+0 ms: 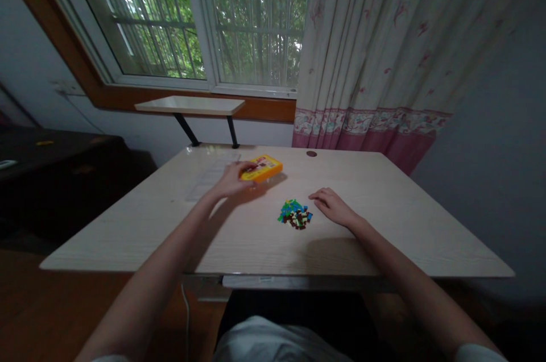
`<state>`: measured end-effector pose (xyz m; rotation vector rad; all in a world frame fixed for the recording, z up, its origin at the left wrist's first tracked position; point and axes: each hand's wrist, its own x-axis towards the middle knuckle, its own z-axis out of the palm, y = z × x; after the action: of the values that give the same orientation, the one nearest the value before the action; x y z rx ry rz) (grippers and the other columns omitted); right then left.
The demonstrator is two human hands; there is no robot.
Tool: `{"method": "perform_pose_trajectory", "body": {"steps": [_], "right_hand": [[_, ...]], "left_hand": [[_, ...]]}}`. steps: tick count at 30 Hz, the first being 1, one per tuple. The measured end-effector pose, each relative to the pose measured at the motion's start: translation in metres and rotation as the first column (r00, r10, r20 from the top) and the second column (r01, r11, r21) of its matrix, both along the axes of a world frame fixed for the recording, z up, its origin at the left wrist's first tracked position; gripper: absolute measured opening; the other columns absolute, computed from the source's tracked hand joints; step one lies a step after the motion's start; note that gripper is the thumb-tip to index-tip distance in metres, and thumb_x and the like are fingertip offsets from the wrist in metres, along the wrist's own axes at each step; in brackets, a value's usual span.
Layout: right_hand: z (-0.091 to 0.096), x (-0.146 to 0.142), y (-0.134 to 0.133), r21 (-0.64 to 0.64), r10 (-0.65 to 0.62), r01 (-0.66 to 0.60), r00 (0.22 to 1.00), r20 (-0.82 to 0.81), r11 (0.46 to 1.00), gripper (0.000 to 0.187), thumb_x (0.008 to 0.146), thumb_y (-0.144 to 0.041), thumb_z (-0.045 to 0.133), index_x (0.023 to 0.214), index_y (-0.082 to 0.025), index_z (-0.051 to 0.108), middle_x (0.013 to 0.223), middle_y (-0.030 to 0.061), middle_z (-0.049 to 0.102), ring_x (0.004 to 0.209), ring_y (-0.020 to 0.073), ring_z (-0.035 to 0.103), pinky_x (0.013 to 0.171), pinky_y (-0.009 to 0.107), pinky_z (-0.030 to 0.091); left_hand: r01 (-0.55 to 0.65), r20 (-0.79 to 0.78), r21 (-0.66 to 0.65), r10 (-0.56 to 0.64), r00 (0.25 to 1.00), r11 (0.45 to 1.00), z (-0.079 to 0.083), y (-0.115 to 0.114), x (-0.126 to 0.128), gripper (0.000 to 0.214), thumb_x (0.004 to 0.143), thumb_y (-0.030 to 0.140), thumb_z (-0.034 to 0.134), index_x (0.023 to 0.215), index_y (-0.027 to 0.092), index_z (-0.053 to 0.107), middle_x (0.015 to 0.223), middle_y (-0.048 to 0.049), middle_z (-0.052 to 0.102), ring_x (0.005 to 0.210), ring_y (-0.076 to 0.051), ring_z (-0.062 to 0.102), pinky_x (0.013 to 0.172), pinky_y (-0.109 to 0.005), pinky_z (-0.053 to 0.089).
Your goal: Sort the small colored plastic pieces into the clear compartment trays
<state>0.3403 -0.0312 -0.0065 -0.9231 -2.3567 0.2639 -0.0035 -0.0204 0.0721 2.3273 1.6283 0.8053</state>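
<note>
My left hand (232, 179) grips the left end of a flat yellow box (265, 166) with a printed top. The box is tilted and seems raised a little above the table, with its shadow to the right and below. My right hand (330, 204) rests low over the table, its fingers loosely bent and the index finger stretched out, holding nothing that I can see. Just left of those fingertips lies a heap of small toy bricks (295, 215) in green, blue, brown and cream.
A transparent plastic tray (207, 180) lies left of the box on the pale wooden table (409, 231). At the back left stands a raised shelf (191, 104) on black legs. A dark round disc (311, 153) sits near the back edge, before the curtain (367, 78).
</note>
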Motion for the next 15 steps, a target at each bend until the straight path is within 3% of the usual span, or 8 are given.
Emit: {"method": "perform_pose_trajectory", "body": {"steps": [2,5,11,15], "right_hand": [[0.001,0.001,-0.001,-0.005,-0.016,0.016,1.000,-0.007,1.000,0.021,0.087,-0.019,0.044,0.099,-0.017,0.061,0.091,0.0074,0.062,0.088,0.0180,0.052,0.082,0.035,0.041],[0.001,0.002,-0.001,-0.017,-0.038,0.038,0.999,-0.021,0.999,0.020,0.085,-0.018,0.045,0.098,-0.017,0.061,0.090,0.0072,0.062,0.087,0.0179,0.052,0.082,0.035,0.041],[0.004,-0.005,0.017,-0.063,-0.038,0.034,0.998,-0.057,0.997,0.021,0.083,-0.016,0.046,0.098,-0.016,0.061,0.093,0.0080,0.062,0.090,0.0174,0.054,0.084,0.035,0.043],[0.015,-0.030,0.045,-0.067,0.060,-0.062,0.998,-0.031,0.996,0.034,0.080,-0.019,0.052,0.113,-0.016,0.055,0.109,0.0102,0.057,0.103,0.0186,0.052,0.093,0.037,0.040]], "left_hand": [[-0.011,-0.048,-0.028,0.009,0.999,1.000,-0.014,0.006,0.026,0.059,0.059,0.041,0.061,0.114,0.019,0.057,0.113,-0.0077,0.056,0.103,-0.028,0.050,0.094,-0.042,0.036],[-0.031,-0.073,-0.062,0.027,0.997,0.998,-0.029,0.011,0.043,0.061,0.057,0.045,0.063,0.112,0.019,0.059,0.114,-0.0090,0.055,0.104,-0.030,0.049,0.093,-0.042,0.036],[0.050,-0.125,-0.097,-0.062,0.990,0.994,-0.045,0.015,0.032,0.065,0.059,0.049,0.063,0.117,0.022,0.054,0.121,-0.0086,0.049,0.111,-0.030,0.043,0.096,-0.043,0.032],[0.133,-0.149,-0.119,-0.150,0.977,0.984,-0.050,0.016,0.022,0.068,0.062,0.046,0.064,0.123,0.021,0.049,0.135,-0.0112,0.036,0.128,-0.034,0.024,0.104,-0.046,0.021]]}}
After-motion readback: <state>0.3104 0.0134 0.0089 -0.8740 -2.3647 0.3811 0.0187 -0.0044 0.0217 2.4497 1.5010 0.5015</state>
